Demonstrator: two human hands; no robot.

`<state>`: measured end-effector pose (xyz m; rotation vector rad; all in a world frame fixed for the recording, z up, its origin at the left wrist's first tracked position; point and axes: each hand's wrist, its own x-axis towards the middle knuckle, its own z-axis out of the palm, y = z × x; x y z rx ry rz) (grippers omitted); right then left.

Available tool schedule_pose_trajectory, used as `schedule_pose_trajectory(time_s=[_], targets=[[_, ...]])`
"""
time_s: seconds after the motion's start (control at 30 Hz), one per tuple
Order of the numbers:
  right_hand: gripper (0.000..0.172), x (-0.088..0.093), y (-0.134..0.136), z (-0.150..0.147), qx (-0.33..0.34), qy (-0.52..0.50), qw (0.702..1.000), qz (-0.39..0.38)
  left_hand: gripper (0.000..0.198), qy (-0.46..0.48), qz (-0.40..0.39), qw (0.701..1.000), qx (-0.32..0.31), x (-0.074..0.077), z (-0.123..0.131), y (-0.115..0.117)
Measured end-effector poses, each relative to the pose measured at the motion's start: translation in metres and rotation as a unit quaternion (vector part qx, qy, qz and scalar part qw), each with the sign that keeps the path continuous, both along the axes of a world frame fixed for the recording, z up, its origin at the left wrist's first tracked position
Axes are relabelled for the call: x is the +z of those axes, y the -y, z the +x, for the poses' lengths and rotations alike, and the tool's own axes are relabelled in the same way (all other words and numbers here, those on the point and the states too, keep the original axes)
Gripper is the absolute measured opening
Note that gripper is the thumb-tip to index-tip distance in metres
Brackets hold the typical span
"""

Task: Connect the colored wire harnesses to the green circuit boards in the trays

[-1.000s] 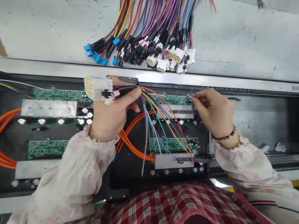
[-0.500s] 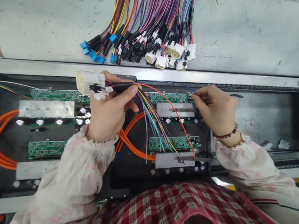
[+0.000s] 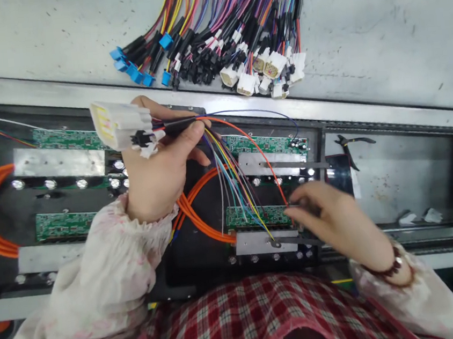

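Note:
My left hand (image 3: 161,165) is closed on a wire harness at its black sleeve (image 3: 179,124), thumb on top. A white multi-pin connector (image 3: 118,124) sticks out left of it, with a small black plug (image 3: 142,139) beneath. Loose coloured wires (image 3: 233,174) fan down to the right; a thin blue wire (image 3: 261,110) arches away and a red wire (image 3: 254,142) curves down. My right hand (image 3: 323,210), slightly blurred, is at the red wire's lower end. Its thumb and forefinger are apart, one on either side of the wire.
Green circuit boards (image 3: 264,144) with metal plates and thick orange cables (image 3: 198,210) lie in the black housing below. Several harnesses with blue and white connectors (image 3: 245,84) lie on the far ledge. Black-handled pliers (image 3: 348,148) rest at right, near small white pieces (image 3: 434,215).
My right hand has let go of the blue wire and moved down to the red wire's end. My left hand, holding the harness, has shifted slightly left.

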<state>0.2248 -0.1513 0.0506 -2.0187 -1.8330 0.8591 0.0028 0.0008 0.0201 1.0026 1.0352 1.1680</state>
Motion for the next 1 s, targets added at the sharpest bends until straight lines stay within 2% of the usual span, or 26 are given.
schedule_pose_trajectory(time_s=[0.03, 0.07, 0.13, 0.2, 0.27, 0.37, 0.47, 0.67, 0.87, 1.0], targets=[[0.009, 0.005, 0.005, -0.002, 0.033, -0.040, 0.998, -0.029, 0.033, 0.003, 0.007, 1.000, 0.000, 0.000, 0.001, 0.000], [0.011, 0.009, 0.007, -0.002, 0.036, -0.060, 0.997, -0.031, 0.033, 0.006, 0.017, 1.000, 0.003, -0.001, 0.002, -0.001], [0.010, 0.013, 0.002, 0.004, -0.040, -0.035, 0.998, 0.036, 0.032, 0.013, 0.033, 0.999, 0.010, -0.002, 0.003, -0.002], [0.008, 0.009, -0.009, 0.015, -0.139, 0.027, 0.980, 0.141, 0.032, 0.023, 0.043, 0.999, 0.019, -0.003, 0.005, -0.003], [0.009, -0.002, -0.021, 0.028, -0.176, 0.078, 0.961, 0.197, 0.033, 0.021, 0.042, 0.999, 0.019, -0.004, 0.005, -0.003], [0.007, -0.021, -0.032, 0.041, -0.142, 0.110, 0.967, 0.179, 0.034, -0.010, 0.061, 0.998, 0.025, -0.008, 0.003, -0.003], [0.007, -0.030, -0.033, 0.044, -0.134, 0.103, 0.973, 0.156, 0.034, -0.039, 0.077, 0.996, 0.028, -0.011, 0.002, -0.003], [0.008, -0.028, -0.030, 0.044, -0.157, 0.059, 0.975, 0.146, 0.031, -0.019, 0.090, 0.995, 0.036, -0.011, 0.005, -0.005], [0.009, -0.033, -0.034, 0.049, -0.155, 0.066, 0.975, 0.145, 0.032, -0.023, 0.096, 0.994, 0.041, -0.009, 0.006, -0.005], [0.009, -0.026, -0.027, 0.046, -0.142, 0.106, 0.972, 0.152, 0.028, -0.044, 0.114, 0.991, 0.046, -0.010, 0.008, -0.005]])
